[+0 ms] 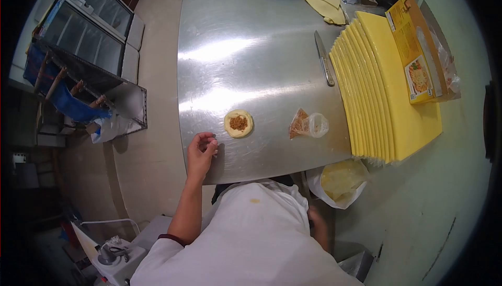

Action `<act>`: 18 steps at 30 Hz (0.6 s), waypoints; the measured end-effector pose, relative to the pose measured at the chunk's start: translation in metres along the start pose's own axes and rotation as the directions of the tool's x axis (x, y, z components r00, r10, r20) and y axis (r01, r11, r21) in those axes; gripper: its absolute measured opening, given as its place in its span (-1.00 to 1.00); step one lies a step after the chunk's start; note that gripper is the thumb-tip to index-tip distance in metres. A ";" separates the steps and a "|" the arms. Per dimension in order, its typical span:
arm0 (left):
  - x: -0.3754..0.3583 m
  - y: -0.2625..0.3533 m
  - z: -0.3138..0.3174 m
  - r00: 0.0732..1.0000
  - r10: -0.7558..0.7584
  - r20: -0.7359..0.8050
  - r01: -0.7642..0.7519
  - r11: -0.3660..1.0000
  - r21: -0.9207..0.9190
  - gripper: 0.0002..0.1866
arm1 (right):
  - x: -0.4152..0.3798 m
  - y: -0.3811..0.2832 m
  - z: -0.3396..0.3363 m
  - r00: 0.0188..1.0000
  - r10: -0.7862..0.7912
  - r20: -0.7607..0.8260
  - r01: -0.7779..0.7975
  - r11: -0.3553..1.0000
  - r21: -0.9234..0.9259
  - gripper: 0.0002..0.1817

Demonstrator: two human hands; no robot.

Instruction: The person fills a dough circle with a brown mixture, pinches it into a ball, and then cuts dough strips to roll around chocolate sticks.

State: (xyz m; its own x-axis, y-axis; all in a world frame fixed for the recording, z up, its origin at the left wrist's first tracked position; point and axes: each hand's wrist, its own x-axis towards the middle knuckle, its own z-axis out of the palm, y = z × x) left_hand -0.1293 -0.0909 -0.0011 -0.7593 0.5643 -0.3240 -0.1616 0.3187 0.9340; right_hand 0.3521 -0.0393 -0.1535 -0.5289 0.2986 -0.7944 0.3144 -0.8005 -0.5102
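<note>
My head camera looks forward and down at close range, with my white shirt (pixel 251 239) near and the metal table (pixel 272 87) beyond.

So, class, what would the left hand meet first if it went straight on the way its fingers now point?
Probably the dough round with brown filling on top: the left hand has its fingers curled roughly toward it, though depth and exact direction are hard to judge.

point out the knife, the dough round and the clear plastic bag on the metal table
Knife (pixel 323 59), head view: about where blade meets handle.
Dough round (pixel 240 134), head view: on its bare rim, the edge toward the person.
Plastic bag (pixel 315 125), head view: on its clear part.
</note>
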 end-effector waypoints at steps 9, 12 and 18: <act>0.025 0.005 -0.004 0.993 0.010 0.119 -0.019 0.997 0.074 -0.67 | -0.043 -0.282 0.171 0.734 -0.678 0.033 0.588 0.611 -0.530 -0.68; 0.040 0.000 0.005 0.991 0.016 0.134 -0.032 0.992 0.122 -0.62 | 0.053 -0.292 0.220 0.661 -0.748 0.062 0.589 0.466 -0.660 -0.66; 0.047 0.011 0.016 0.991 0.002 0.134 -0.025 0.985 0.170 -0.66 | 0.121 -0.294 0.258 0.728 -0.685 0.015 0.467 0.480 -0.743 -0.68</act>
State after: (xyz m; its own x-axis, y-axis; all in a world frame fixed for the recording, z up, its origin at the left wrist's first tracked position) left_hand -0.1570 -0.0484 -0.0086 -0.6686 0.6616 -0.3395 -0.0336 0.4292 0.9026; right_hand -0.0076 0.0981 -0.0141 -0.6126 0.7580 -0.2240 0.4898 0.1417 -0.8602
